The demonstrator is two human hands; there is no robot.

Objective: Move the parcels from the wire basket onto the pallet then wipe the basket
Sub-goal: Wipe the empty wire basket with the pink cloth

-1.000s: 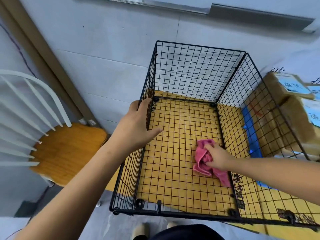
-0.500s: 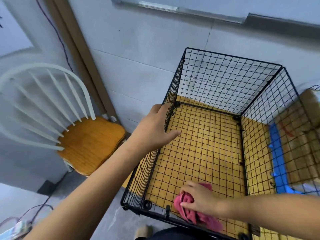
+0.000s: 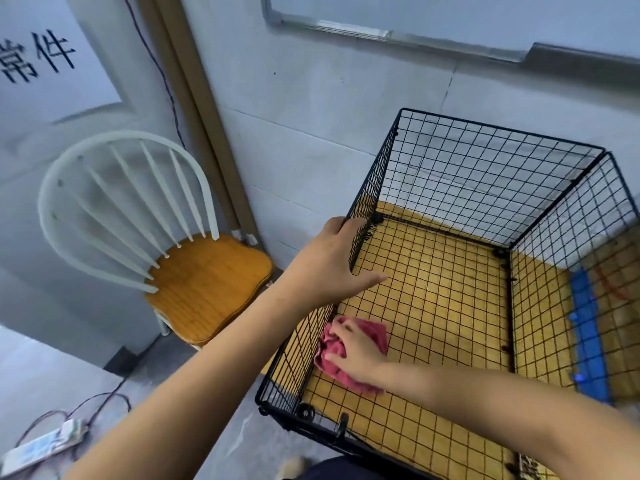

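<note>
Inside the wire basket (image 3: pixel 485 174), near its front left corner, my right hand (image 3: pixel 356 351) presses a pink cloth (image 3: pixel 375 332) against the mesh bottom, my fingers curled into its bunched folds. My left hand (image 3: pixel 325 268) clasps the top rim of the basket's left wall, the thumb stretched out on the inside and the fingers on the outside. The cloth and my hand are all that lies in the basket. Just beside it on the left stands a chair (image 3: pixel 207 282) with a wooden seat and a white spindle back, and a power strip (image 3: pixel 45 441) with tangled leads lies on the floor near the lower left edge. Beyond the right wall, through the mesh, I see a blue pallet (image 3: pixel 588 341) and on it a brown parcel (image 3: pixel 616 271), too blurred to make out and cut off by the edge of the view. My right forearm hides part of the front rim, and the basket's front right corner runs out of view. The basket rests on a yellow surface (image 3: pixel 433 306) that shows through the wires. Behind it is a grey wall (image 3: pixel 311 98) with a metal rail (image 3: pixel 346 27) across the top, a thin cable (image 3: pixel 162 74) running down beside a brown strip, and a white sign (image 3: pixel 41 57) with dark characters at the upper left. The grey floor (image 3: pixel 69 375) spreads out under the chair.
</note>
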